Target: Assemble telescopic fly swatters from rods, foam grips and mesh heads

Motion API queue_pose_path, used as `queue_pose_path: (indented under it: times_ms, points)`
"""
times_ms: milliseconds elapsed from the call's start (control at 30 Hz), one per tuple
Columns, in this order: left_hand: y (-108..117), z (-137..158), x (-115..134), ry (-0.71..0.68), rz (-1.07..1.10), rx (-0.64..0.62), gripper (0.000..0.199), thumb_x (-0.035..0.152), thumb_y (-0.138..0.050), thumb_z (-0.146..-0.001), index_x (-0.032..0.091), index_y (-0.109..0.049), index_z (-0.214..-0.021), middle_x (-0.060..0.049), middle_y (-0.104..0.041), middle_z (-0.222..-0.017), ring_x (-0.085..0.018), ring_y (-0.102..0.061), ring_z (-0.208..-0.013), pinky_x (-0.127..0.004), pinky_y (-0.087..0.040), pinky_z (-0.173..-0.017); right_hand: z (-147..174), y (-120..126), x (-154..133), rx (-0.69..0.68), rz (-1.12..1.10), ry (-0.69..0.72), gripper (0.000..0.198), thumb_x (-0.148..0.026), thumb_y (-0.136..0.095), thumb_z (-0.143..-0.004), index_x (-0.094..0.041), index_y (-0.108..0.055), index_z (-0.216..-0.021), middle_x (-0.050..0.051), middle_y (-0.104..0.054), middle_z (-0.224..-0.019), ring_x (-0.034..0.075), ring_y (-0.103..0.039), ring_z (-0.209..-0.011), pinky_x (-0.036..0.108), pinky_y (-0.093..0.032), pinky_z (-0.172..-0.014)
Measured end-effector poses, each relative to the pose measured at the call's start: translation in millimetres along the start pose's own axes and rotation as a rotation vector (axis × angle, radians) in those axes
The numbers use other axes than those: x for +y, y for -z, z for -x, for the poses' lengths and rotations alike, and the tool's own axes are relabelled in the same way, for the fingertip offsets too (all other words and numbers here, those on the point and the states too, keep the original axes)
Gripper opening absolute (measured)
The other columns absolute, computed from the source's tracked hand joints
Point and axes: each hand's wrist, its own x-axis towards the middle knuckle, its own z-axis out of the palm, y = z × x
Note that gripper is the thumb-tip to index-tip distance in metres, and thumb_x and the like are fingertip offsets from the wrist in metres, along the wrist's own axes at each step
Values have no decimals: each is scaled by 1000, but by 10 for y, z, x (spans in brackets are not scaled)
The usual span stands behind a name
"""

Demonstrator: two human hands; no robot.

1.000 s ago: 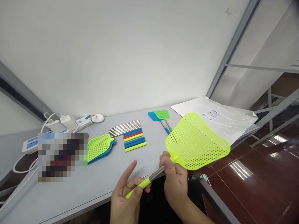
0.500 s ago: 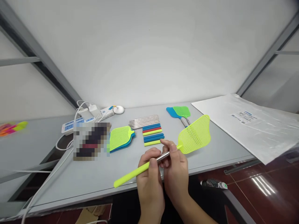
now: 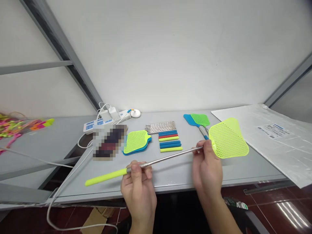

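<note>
A yellow-green fly swatter (image 3: 229, 139) with an extended metal telescopic rod is held across the front of the table. My left hand (image 3: 138, 185) grips it where the yellow foam handle meets the rod, thumb on top. My right hand (image 3: 208, 165) pinches the rod's far end, close against the perforated head. Behind my hands lie several foam grips (image 3: 169, 143) in blue, red and yellow, with a row of metal rods (image 3: 160, 127) just beyond them. A stack of yellow and blue swatter heads (image 3: 136, 141) rests to their left.
Two swatters, blue and green (image 3: 200, 119), lie at the back right, beside a white wrapped panel (image 3: 258, 136). Power strips (image 3: 97, 124) with white cables stand at the back left, near a blurred-out object (image 3: 109, 143). Colourful pieces (image 3: 21, 131) lie far left.
My hands have moved apart, and the swatter's rod has been drawn out much longer between them. The swatter head went right, the handle left. The camera view has turned somewhat left.
</note>
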Motion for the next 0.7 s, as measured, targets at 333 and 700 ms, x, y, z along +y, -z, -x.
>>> queue_pose_path:
  times_ms: [333, 700]
  points:
    - [81, -47, 197, -8, 2, 13, 23, 36, -63, -90, 15, -65, -81, 6, -45, -54, -6, -39, -44, -21, -40, -50, -469, 486, -461, 122, -209, 32, 24, -38, -71, -84, -19, -61, -74, -5, -53, -75, 6, -44, -58, 25, -44, -59]
    - [-72, 21, 179, 85, 105, 90, 24, 39, -57, -94, 17, -59, -85, 9, -39, -56, -3, -34, -36, -19, -36, -43, -558, 634, -581, 230, -206, 125, 25, -42, -59, -91, -23, -64, -76, -5, -48, -66, 8, -45, -55, 28, -43, -56]
